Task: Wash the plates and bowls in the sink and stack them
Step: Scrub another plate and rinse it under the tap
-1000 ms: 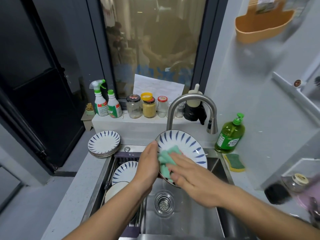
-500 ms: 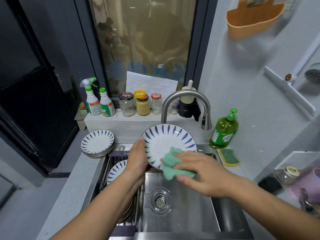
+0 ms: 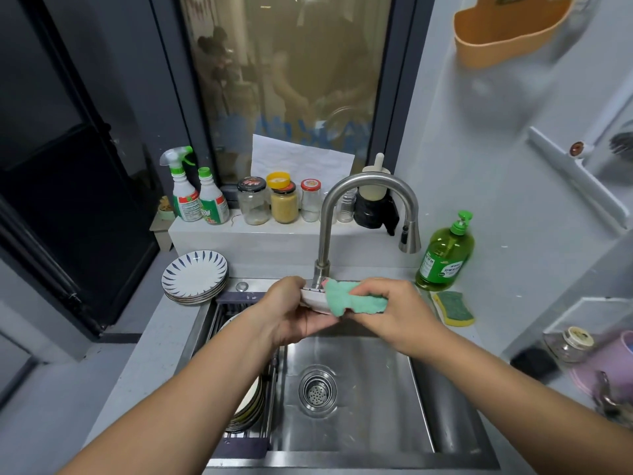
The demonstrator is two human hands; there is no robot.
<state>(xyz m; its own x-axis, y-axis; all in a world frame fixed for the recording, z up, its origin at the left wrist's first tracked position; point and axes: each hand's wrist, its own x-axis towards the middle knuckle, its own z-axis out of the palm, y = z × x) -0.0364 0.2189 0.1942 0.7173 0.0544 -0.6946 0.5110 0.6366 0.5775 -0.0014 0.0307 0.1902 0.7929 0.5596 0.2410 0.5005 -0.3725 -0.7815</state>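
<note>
The plate [image 3: 313, 301] has tipped edge-on, centre frame, white underside showing; left hand [image 3: 291, 315] grips it, right hand [image 3: 394, 311] clutches the green cloth [image 3: 346, 298].

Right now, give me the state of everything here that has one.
plate, tipped edge-on, gripped by left hand
cloth, bunched against the plate, held by right hand
faucet, no stream visible
counter stack, plates face up
soap bottle, upright
sponge, lying flat, untouched
</note>
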